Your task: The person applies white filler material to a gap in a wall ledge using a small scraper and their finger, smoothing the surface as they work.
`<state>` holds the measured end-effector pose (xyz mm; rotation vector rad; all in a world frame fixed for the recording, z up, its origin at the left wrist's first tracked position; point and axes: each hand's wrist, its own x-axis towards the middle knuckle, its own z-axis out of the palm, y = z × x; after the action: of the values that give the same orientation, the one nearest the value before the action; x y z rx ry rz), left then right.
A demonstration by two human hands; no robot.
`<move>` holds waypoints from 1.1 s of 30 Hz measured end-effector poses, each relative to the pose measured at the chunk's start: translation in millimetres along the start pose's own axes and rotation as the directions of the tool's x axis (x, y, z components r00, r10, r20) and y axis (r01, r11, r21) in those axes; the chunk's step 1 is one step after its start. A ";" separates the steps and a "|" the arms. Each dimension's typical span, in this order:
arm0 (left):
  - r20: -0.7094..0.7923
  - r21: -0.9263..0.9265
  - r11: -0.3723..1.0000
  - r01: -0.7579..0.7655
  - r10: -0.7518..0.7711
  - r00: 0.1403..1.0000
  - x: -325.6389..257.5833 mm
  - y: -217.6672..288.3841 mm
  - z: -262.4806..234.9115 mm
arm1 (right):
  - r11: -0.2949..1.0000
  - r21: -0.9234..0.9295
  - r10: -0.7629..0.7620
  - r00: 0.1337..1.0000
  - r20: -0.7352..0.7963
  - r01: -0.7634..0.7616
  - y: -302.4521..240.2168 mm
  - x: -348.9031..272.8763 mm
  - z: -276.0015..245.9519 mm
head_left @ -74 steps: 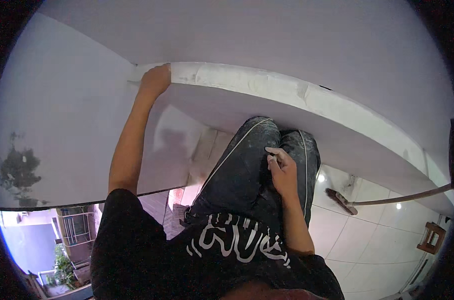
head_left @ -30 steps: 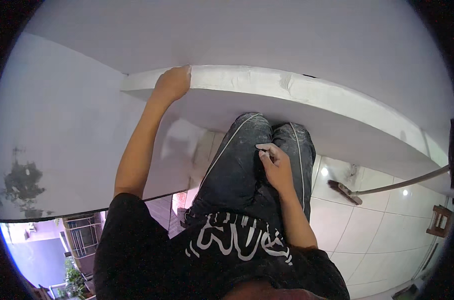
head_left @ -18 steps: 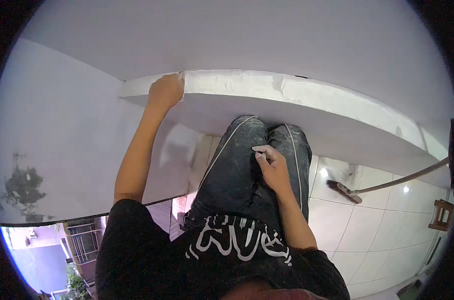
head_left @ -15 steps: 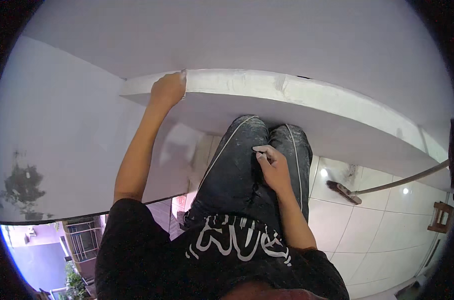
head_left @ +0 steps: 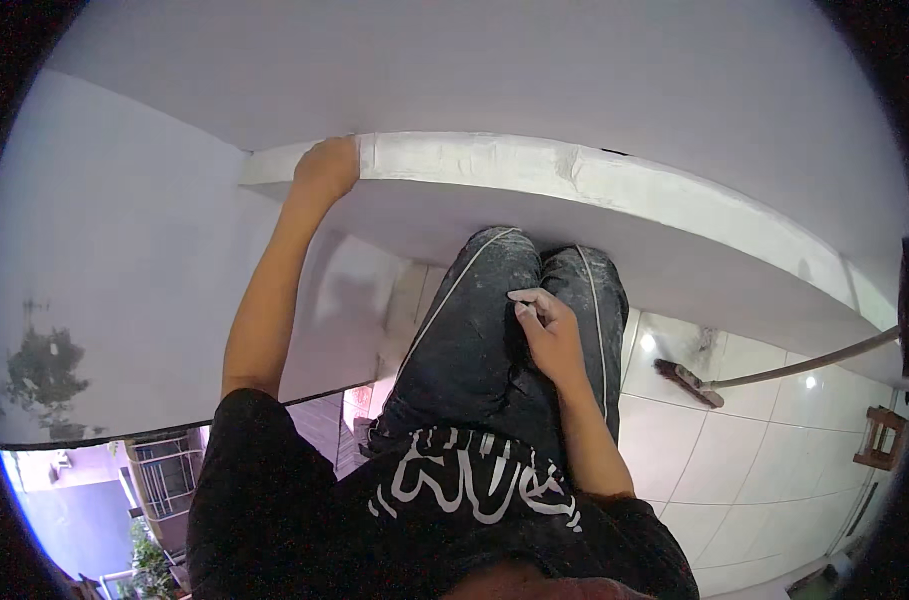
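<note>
My left hand [head_left: 326, 168] is at the left part of a white ledge [head_left: 454, 158] that runs across the wall. Its fingers are closed and pressed to the ledge's front face; a thin pale edge shows beside the fingertips, but what they hold is hidden. The white surface of the ledge looks patchy and uneven. My right hand [head_left: 552, 330] lies on my thighs, dusted with white at the fingertips. Its fingers are loosely bent, with a gap between thumb and forefinger and nothing seen in them. My dark trousers [head_left: 474, 310] carry pale dust over the knees.
A broom [head_left: 689, 384] with a long handle leans over the white tiled floor [head_left: 664, 440] at the right. Farther right stands a small wooden stool [head_left: 880, 437]. A grey wall [head_left: 124, 250] closes the left side, with an opening onto railings and plants below it.
My left hand has slid a little to the left along the ledge, still closed. My right hand stays on my thighs, almost unmoved.
</note>
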<state>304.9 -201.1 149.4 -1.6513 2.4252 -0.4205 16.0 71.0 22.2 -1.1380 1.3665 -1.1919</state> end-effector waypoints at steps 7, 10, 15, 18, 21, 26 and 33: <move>0.052 -0.115 0.991 0.073 -0.067 0.996 3.9 35.2 -19.2 | 0.999 -0.023 0.029 1.000 0.007 -0.029 -6.2 -1.9 0.1; 0.031 -0.094 0.994 0.048 -0.046 0.998 4.8 54.8 -28.4 | 0.999 -0.031 0.016 1.000 0.003 -0.016 -1.7 -1.3 -0.5; 0.015 -0.206 0.979 0.001 0.002 1.000 5.2 59.7 -31.1 | 0.997 -0.023 -0.076 0.997 -0.030 0.076 8.1 0.3 2.3; -0.024 -0.148 0.989 -0.028 0.025 0.999 -1.1 43.1 -21.7 | 0.998 -0.037 -0.052 0.998 -0.032 0.050 10.5 -0.5 4.0; -0.054 -0.185 0.980 0.076 -0.088 0.995 -6.9 18.5 -17.6 | 0.998 -0.051 -0.021 1.000 -0.019 0.021 9.3 -1.3 2.6; 0.086 -0.049 0.995 0.084 -0.079 0.993 -4.8 11.6 -13.7 | 0.994 -0.056 -0.095 0.995 -0.030 0.093 2.2 -0.2 1.6; 0.024 -0.147 0.988 0.041 -0.038 0.999 2.8 56.2 -23.0 | 0.999 -0.042 0.002 1.000 -0.002 -0.002 2.9 -0.2 2.5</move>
<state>247.5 -181.4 152.7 -1.7548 2.4653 -0.2331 18.3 71.2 19.1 -1.1645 1.3994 -1.1683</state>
